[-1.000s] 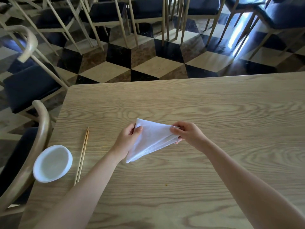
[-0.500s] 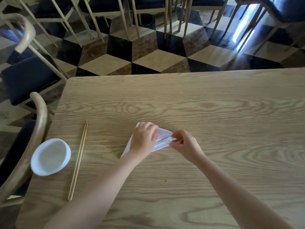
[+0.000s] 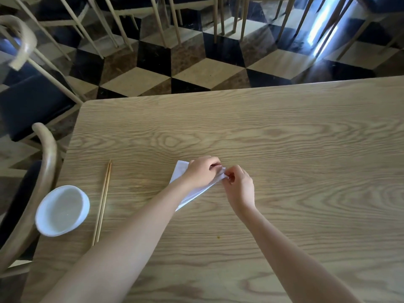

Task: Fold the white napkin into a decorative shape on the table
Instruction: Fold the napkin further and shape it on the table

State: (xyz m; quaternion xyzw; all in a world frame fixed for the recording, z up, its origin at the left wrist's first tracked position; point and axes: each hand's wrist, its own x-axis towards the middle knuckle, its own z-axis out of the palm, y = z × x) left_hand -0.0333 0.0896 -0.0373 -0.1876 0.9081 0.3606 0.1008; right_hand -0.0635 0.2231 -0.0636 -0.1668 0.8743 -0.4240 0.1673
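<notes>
1. The white napkin (image 3: 193, 196) lies on the wooden table (image 3: 284, 145), a little left of the table's middle, folded to a narrow pointed strip.
2. Its long axis runs on a slant, from a near-left corner up to a far-right tip. Both hands meet at that far-right tip, so the next crease probably turns on this end.
3. The left hand (image 3: 202, 171) lies across the upper part of the strip with bent fingers and seems to press it flat. Whether it also pinches a layer I cannot tell, since the fingertips are hidden.
4. The right hand (image 3: 239, 186) comes in from the right and pinches the tip between thumb and fingertips.
5. Both hands touch the cloth; the left covers more of it, the right holds only the point.
6. A white bowl (image 3: 62, 209) and a pair of chopsticks (image 3: 102, 202) lie well apart to the left.
7. No brand, label or writing can be read anywhere.
</notes>
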